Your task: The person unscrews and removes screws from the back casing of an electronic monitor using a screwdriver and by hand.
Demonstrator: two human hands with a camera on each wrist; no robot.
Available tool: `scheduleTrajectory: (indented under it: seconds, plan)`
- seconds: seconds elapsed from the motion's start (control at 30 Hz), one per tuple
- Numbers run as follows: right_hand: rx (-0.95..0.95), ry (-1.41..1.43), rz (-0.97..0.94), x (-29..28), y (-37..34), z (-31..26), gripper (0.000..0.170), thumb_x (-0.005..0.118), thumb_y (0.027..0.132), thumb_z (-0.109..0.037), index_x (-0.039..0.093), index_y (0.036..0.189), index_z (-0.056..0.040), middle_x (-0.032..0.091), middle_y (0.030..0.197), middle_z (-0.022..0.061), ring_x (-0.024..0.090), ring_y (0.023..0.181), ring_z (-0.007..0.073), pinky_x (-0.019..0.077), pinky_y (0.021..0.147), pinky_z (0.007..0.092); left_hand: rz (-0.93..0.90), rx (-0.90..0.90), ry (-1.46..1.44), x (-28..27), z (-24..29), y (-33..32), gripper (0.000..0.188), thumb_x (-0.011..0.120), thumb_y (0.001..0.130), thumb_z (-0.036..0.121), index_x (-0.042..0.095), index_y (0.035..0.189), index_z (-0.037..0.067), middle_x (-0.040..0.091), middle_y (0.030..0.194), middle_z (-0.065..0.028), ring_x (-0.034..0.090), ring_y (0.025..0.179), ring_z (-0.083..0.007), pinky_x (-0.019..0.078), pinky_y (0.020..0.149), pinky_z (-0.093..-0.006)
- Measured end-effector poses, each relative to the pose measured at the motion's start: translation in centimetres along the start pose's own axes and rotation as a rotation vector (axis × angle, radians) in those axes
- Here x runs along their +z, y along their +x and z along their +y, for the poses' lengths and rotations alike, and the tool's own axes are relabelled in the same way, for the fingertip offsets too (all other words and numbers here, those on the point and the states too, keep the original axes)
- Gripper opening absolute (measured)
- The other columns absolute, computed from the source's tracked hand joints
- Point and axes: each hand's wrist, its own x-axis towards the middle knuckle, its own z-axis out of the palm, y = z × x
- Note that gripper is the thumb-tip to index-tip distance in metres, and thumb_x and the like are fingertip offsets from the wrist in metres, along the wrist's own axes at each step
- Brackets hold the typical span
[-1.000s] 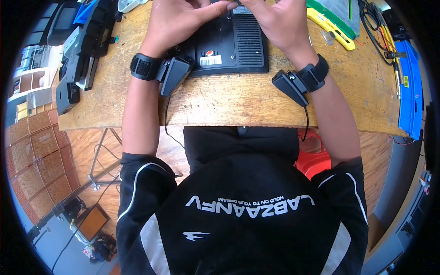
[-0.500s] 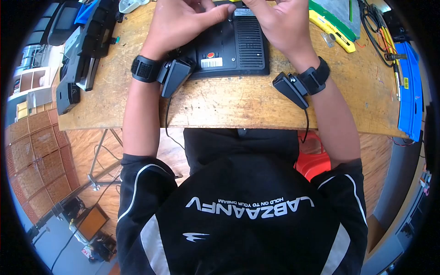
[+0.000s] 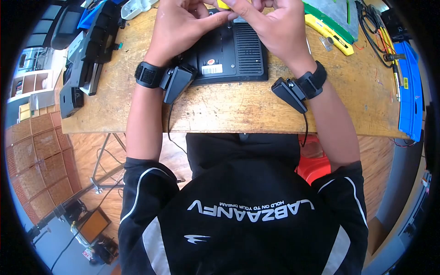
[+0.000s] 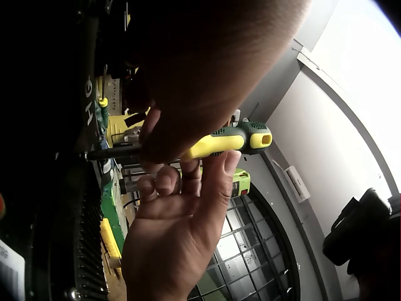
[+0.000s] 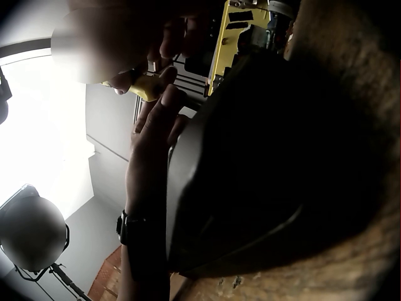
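A black device with a vented panel and a barcode label (image 3: pixel 211 69) lies on the table, its casing (image 3: pixel 201 50) partly hidden by the hands. Over its far part, a screwdriver with a yellow and green handle (image 4: pixel 216 144) stands with its dark shaft (image 4: pixel 113 153) meeting the casing. My left hand (image 3: pixel 178 32) pinches the screwdriver low down, about where shaft and handle join. Thumb and fingers of my right hand (image 3: pixel 282 32) grip the handle higher up. In the right wrist view the device's dark edge hides much of the work.
At the right are a yellow utility knife (image 3: pixel 330 34), a green-edged mat (image 3: pixel 337 16), cables (image 3: pixel 366 23) and a blue tray (image 3: pixel 409 91). Black boxes (image 3: pixel 96 36) line the left side, near a clear plastic container (image 3: pixel 135 7). Thin cables hang from both wrist cameras.
The whole head view has shifted, so the table and device sit slightly lower in it. More of the yellow handle shows between my hands, which stay together over the device.
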Motion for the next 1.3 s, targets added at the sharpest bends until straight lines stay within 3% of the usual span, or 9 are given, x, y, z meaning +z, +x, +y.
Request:
scheduleTrajectory:
  seconds: [0.07, 0.17, 0.3, 0.57, 0.8, 0.87, 1.0, 1.07, 1.3]
  plan:
    - [0.207, 0.023, -0.031, -0.2, 0.2, -1.5, 0.035, 0.079, 0.086, -0.007, 0.066, 0.115, 0.0078, 0.058, 0.097, 0.0045, 0.053, 0.078, 0.0078, 0.0436, 0.065, 0.0215, 0.059, 0.021, -0.01, 0.1, -0.6, -0.1, 0.035, 0.085, 0.083, 0.005, 0.066, 0.113, -0.002, 0.065, 0.085, 0.0051, 0.05, 0.068, 0.0022, 0.0394, 0.056, -0.0154]
    - [0.092, -0.049, -0.03, 0.0, -0.1, -0.2, 0.032, 0.077, 0.088, -0.007, 0.067, 0.115, 0.0081, 0.057, 0.096, 0.004, 0.052, 0.075, 0.0066, 0.0422, 0.063, 0.0208, 0.004, 0.055, 0.099, -0.1, -0.2, 0.0, 0.037, 0.086, 0.083, 0.007, 0.067, 0.114, -0.002, 0.064, 0.083, 0.0057, 0.05, 0.067, 0.0017, 0.0393, 0.056, -0.0153]
    - [0.167, 0.0, -0.027, 0.1, -0.4, 0.4, 0.031, 0.075, 0.091, -0.009, 0.068, 0.114, 0.0091, 0.058, 0.097, 0.005, 0.052, 0.075, 0.0076, 0.0425, 0.064, 0.0214, -0.006, -0.011, 0.044, -0.2, 0.1, -0.2, 0.038, 0.084, 0.084, 0.007, 0.067, 0.117, -0.002, 0.065, 0.089, 0.004, 0.051, 0.067, 0.0009, 0.0398, 0.057, -0.0155]
    - [0.003, -0.013, -0.011, 0.1, -0.2, 0.8, 0.033, 0.073, 0.093, -0.014, 0.067, 0.115, 0.0101, 0.059, 0.1, 0.0062, 0.052, 0.075, 0.009, 0.0421, 0.064, 0.022, 0.02, 0.233, -0.023, -0.5, -2.3, 0.5, 0.027, 0.081, 0.085, 0.005, 0.071, 0.11, 0.003, 0.065, 0.109, 0.0032, 0.053, 0.076, 0.0002, 0.0418, 0.065, -0.0162]
    - [0.184, 0.025, -0.043, -0.1, 0.1, -1.2, 0.035, 0.078, 0.089, -0.009, 0.067, 0.116, 0.009, 0.056, 0.095, 0.0028, 0.048, 0.072, 0.006, 0.0401, 0.061, 0.0204, 0.012, 0.164, -0.058, -0.6, -2.0, 0.3, 0.027, 0.083, 0.085, 0.005, 0.07, 0.108, 0.002, 0.065, 0.102, 0.0031, 0.052, 0.075, 0.0006, 0.0395, 0.064, -0.0159]
    - [0.158, -0.027, -0.043, -0.1, 0.0, -0.8, 0.033, 0.077, 0.09, -0.006, 0.066, 0.117, 0.0093, 0.058, 0.098, 0.0027, 0.048, 0.071, 0.0042, 0.0403, 0.06, 0.0196, -0.01, -0.003, -0.108, -0.5, -0.6, -0.2, 0.037, 0.081, 0.086, 0.003, 0.066, 0.119, 0.0, 0.068, 0.105, -0.0012, 0.055, 0.077, -0.0004, 0.0431, 0.065, -0.0162]
    - [0.117, 0.081, 0.004, 0.8, -0.4, 0.4, 0.034, 0.074, 0.092, -0.004, 0.064, 0.122, 0.0087, 0.061, 0.103, 0.0032, 0.049, 0.07, 0.0033, 0.042, 0.06, 0.0181, -0.011, 0.132, -0.397, 0.6, -1.7, 0.3, 0.049, 0.08, 0.088, 0.001, 0.059, 0.132, -0.002, 0.07, 0.112, -0.006, 0.058, 0.078, -0.0011, 0.0475, 0.066, -0.0168]
    - [0.174, 0.406, 0.089, 1.5, -0.4, 0.3, 0.038, 0.072, 0.092, -0.001, 0.062, 0.127, 0.0072, 0.063, 0.104, 0.0022, 0.049, 0.07, 0.0014, 0.0433, 0.061, 0.0158, 0.028, 0.099, -0.442, 0.9, -0.5, 0.3, 0.057, 0.078, 0.088, -0.002, 0.053, 0.14, -0.002, 0.071, 0.117, -0.0084, 0.06, 0.078, -0.0015, 0.0506, 0.067, -0.0172]
    - [0.191, 0.224, -0.014, 0.4, -0.3, -0.1, 0.046, 0.078, 0.086, 0.001, 0.062, 0.129, 0.0042, 0.065, 0.103, 0.0005, 0.047, 0.07, -0.002, 0.0413, 0.06, 0.013, 0.064, 0.132, -0.175, -0.5, -1.7, 0.3, 0.054, 0.081, 0.084, 0.001, 0.06, 0.134, -0.002, 0.07, 0.102, -0.0003, 0.053, 0.07, 0.0016, 0.0427, 0.06, -0.0145]
